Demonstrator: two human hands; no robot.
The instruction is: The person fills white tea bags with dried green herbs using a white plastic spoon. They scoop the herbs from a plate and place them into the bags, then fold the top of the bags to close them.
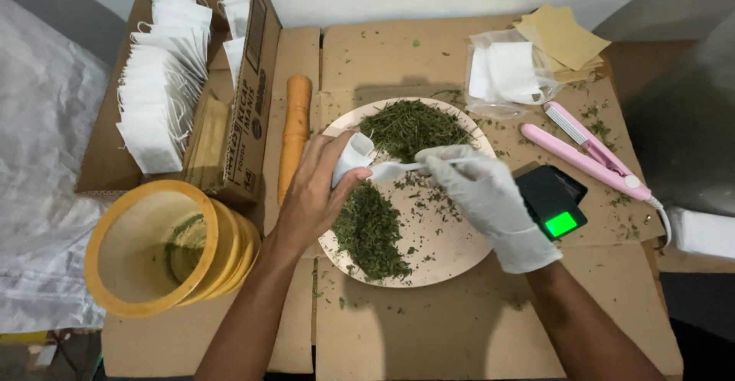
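Observation:
My bare left hand holds a small white filter bag upright over a pale round plate. My right hand, in a white glove, grips a white plastic spoon whose bowl touches the bag's mouth. On the plate lie two heaps of dried green herb: one at the far side and one at the near left, with loose flakes between them.
A cardboard box with rows of white bags stands at the left, a yellow bowl lies tipped in front. An orange stick, a black pocket scale, a pink heat sealer, a clear bag of white sachets and tan sheets surround the plate.

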